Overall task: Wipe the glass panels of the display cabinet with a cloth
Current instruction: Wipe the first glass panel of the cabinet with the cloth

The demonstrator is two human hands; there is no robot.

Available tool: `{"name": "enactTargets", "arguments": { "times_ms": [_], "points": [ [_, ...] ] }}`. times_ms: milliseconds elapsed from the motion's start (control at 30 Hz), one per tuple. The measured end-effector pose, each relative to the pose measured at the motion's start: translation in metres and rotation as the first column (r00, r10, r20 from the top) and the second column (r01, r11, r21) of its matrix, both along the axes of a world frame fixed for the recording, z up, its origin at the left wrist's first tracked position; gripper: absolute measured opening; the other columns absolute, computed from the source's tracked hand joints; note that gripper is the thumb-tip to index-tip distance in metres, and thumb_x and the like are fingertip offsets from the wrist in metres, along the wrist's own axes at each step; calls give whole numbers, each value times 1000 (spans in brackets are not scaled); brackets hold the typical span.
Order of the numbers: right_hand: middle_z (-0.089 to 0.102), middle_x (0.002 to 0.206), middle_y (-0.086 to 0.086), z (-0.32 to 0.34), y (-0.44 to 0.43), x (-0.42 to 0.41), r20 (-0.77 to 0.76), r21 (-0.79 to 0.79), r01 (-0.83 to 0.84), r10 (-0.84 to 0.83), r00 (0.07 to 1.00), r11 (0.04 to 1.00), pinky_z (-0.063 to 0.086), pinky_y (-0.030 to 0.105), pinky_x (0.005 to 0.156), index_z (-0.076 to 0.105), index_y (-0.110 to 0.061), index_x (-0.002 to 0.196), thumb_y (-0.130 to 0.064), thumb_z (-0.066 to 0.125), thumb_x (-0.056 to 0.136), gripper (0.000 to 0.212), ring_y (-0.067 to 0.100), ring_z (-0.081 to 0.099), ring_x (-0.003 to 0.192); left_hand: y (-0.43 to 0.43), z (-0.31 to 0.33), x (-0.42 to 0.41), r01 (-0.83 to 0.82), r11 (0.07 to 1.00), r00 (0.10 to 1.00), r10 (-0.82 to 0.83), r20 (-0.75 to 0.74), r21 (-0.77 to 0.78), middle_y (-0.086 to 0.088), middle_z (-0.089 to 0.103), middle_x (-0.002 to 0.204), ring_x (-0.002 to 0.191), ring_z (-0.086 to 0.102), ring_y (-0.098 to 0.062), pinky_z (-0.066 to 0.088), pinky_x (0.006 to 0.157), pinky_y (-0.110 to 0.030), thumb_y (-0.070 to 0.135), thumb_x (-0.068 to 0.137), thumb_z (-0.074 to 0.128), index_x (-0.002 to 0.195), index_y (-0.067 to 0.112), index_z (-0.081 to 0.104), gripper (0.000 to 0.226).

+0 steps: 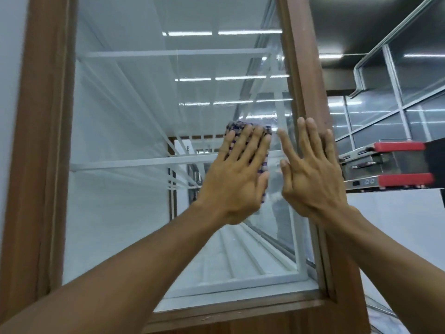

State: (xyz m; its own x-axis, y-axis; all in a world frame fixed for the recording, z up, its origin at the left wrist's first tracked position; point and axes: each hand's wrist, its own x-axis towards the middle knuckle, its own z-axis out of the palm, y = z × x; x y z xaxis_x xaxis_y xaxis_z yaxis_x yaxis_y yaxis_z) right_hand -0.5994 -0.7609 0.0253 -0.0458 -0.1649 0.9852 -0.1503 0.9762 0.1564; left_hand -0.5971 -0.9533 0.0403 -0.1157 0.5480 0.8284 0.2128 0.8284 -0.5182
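Observation:
A tall glass panel (134, 116) fills the brown wooden frame (45, 141) of the display cabinet, with white shelves behind it. My left hand (237, 179) lies flat on a blue-and-white checked cloth (237, 128), pressing it against the glass near the panel's right side. Only the cloth's top and right edges show past my fingers. Beside it, my right hand (310, 174) rests flat with fingers spread on the glass and on the frame's right upright (310, 75), holding nothing.
White shelf bars (125, 163) cross the cabinet inside. To the right stands a metal appliance with red handles (399, 165) on a white counter (397, 220). Glazed partitions with metal frames (395, 68) rise at the upper right.

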Motion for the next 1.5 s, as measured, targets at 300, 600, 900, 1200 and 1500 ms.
{"name": "enactTargets", "arguments": {
  "times_ms": [300, 600, 900, 1200, 1500],
  "points": [
    [11, 169, 15, -9, 19, 0, -100, -80, -283, 275, 956, 956, 5, 42, 130, 15, -1, 160, -25, 22, 103, 62, 23, 7, 158, 79, 25, -4, 14, 997, 1000, -14, 8, 73, -14, -19, 171, 158, -21, -26, -11, 128, -49, 42, 106, 4, 163, 9, -11, 68],
    [3, 170, 17, -21, 14, 2, -45, -72, -92, 89, 995, 993, 4, 51, 128, 13, -4, 161, -28, 16, 103, 63, 29, 0, 158, 39, -18, -4, 56, 998, 998, -55, 4, -38, -9, -7, 173, 160, -12, -22, -3, 129, -48, 42, 107, 10, 165, 12, 0, 67],
    [1, 170, 15, -19, -87, -8, 11, 40, -163, 163, 987, 986, 2, 58, 126, 9, -7, 162, -37, 14, 103, 66, 30, 0, 158, -69, -27, 3, 39, 995, 996, -31, -82, 95, -9, 3, 174, 161, -1, -22, 6, 130, -49, 40, 108, 21, 165, 9, 12, 65],
    [2, 170, 18, -21, -222, -4, 40, 175, -202, 198, 979, 963, 3, 62, 125, 10, -6, 162, -28, 26, 103, 65, 31, -2, 158, -193, -31, 16, -82, 958, 994, 100, -48, 276, -8, -2, 174, 161, -5, -21, 4, 131, -49, 41, 108, 19, 165, 10, 6, 67],
    [-6, 171, 13, -44, -217, -4, 32, 165, -219, 217, 976, 962, 2, 58, 127, 7, -18, 164, -33, 25, 108, 61, 29, -8, 158, -197, -73, 23, -51, 945, 997, 66, -37, 323, -12, -1, 174, 161, -4, -25, 3, 131, -50, 37, 107, 22, 165, 6, 7, 67]
  ]
}}
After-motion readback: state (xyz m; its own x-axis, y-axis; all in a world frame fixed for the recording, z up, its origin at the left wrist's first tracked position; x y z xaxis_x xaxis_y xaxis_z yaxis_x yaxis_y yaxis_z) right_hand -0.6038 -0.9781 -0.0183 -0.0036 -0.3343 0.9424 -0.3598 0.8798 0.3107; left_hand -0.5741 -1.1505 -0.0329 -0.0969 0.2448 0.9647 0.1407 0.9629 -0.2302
